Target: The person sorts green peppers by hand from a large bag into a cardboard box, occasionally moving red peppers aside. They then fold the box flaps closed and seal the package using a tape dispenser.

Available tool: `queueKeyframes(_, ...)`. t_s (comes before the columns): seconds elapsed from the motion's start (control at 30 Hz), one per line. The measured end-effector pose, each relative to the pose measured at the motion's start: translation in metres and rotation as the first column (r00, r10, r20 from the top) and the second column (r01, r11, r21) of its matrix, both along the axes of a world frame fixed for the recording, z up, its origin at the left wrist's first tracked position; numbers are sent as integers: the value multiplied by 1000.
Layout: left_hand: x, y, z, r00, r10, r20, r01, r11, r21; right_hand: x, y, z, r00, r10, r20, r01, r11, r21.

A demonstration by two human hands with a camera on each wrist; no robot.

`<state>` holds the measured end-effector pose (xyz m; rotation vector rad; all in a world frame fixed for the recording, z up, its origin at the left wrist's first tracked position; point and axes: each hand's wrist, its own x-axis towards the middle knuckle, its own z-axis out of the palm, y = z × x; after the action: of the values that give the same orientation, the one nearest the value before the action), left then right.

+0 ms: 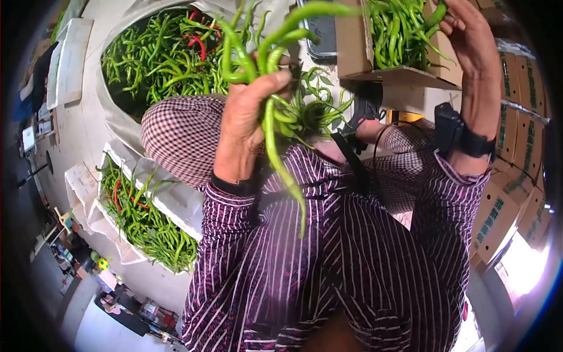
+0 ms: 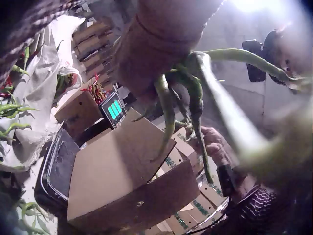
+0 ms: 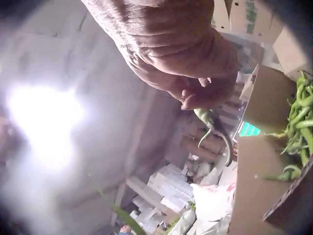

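My left hand (image 1: 241,120) grips a bunch of long green chili peppers (image 1: 271,141) in front of the body, the thumb across them. Several of these peppers (image 2: 196,98) hang down from the fist in the left wrist view. My right hand (image 1: 474,41) is raised at the right side of an open cardboard box (image 1: 355,50), pinching a green chili pepper (image 1: 436,16) between thumb and fingers. In the right wrist view that pepper (image 3: 208,118) dangles below the fingertips. More green chili peppers (image 1: 399,35) lie inside the box.
A large pale sack (image 1: 105,88) full of green and some red peppers stands at the left. Below it is a white foam crate (image 1: 186,202) of peppers. A lit scale display (image 2: 115,110) stands behind the box. Loose peppers (image 1: 316,111) lie between the legs; stacked cartons (image 1: 516,135) stand right.
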<state>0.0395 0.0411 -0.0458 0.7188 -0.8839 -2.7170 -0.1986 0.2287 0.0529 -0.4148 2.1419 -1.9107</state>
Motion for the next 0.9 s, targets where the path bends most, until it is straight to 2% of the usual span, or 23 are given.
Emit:
queueKeyframes(0.07, 0, -1, -1, 992, 92, 89, -91, 996, -20, -47, 31, -14, 986, 84, 147, -77, 996, -49)
queueKeyframes(0.1, 1, -3, -1, 996, 70, 58, -72, 997, 24, -48, 31, -18, 985, 78, 152, -72, 996, -45)
queueKeyframes(0.13, 0, -3, -3, 995, 102, -2, -101, 992, 72, -48, 32, -24, 995, 6, 95, -12, 998, 62)
queueKeyframes(0.17, 0, -4, -3, 992, 122, 4, -122, 992, 43, -45, 31, -30, 998, -61, 30, 55, 985, 166)
queueKeyframes(0.2, 1, -5, -1, 990, 142, 8, -142, 990, 14, -17, 16, -37, 891, -228, -393, 381, 845, 374)
queueKeyframes(0.27, 8, -13, -1, 990, 140, -24, -136, 982, 133, -8, 23, -20, 890, -70, -450, 327, 786, 525)
queueKeyframes(0.33, 11, -18, 2, 967, 256, 14, -256, 963, 81, 8, 33, -14, 971, 152, -187, -64, 910, 409)
queueKeyframes(0.37, 15, -21, 2, 974, 226, 4, -226, 974, -10, 33, 36, -14, 947, 320, 17, -303, 878, 371)
queueKeyframes(0.4, 16, -22, 3, 968, 250, -5, -250, 967, -45, 61, 24, -19, 854, 477, 207, -519, 805, 287)
queueKeyframes(0.43, 14, -20, 5, 965, 258, -44, -258, 966, 1, 70, 23, -81, 533, 745, -402, -572, 667, 477)
queueKeyframes(0.47, 12, -19, 7, 959, 270, -84, -267, 963, 43, 102, 13, -85, 691, 687, 225, -722, 657, 215)
queueKeyframes(0.5, 13, -20, 6, 961, 266, -75, -260, 962, 80, 109, 10, -137, 340, 914, -221, -680, 401, 614)
queueKeyframes(0.57, 11, -18, 6, 955, 293, -41, -290, 955, 58, 126, 19, -238, 658, 753, 24, -638, 540, 550)
queueKeyframes(0.6, 10, -18, 5, 948, 317, -12, -316, 948, 35, 119, 29, -299, 603, 794, -83, -529, 476, 703)
queueKeyframes(0.63, 9, -18, 5, 946, 324, -13, -324, 946, 14, 112, 34, -339, 570, 806, -158, -281, 372, 885)
queueKeyframes(0.67, 8, -17, 4, 943, 333, -13, -333, 942, -36, 109, 30, -344, 570, 806, -159, -287, 376, 881)
queueKeyframes(0.7, 8, -16, 4, 938, 347, -3, -347, 937, -37, 106, 25, -347, 835, 540, 107, -406, 474, 781)
queueKeyframes(0.73, 7, -14, 4, 932, 363, 7, -362, 932, -33, 101, 24, -353, 887, 201, 416, -447, 601, 663)
queueKeyframes(0.77, 5, -12, 4, 931, 366, 7, -366, 930, -32, 105, 26, -382, 910, 239, 340, -413, 617, 670)
queueKeyframes(0.8, 1, -11, 5, 923, 383, 32, -381, 923, -55, 109, 25, -391, 908, 241, 341, -415, 615, 670)
queueKeyframes(0.87, 0, -11, 5, 916, 397, 60, -392, 917, -80, 122, 12, -396, 919, 333, 209, -367, 538, 758)
queueKeyframes(0.9, -2, -10, 4, 923, 380, 61, -375, 923, -86, 126, 3, -392, 938, 293, 185, -318, 514, 797)
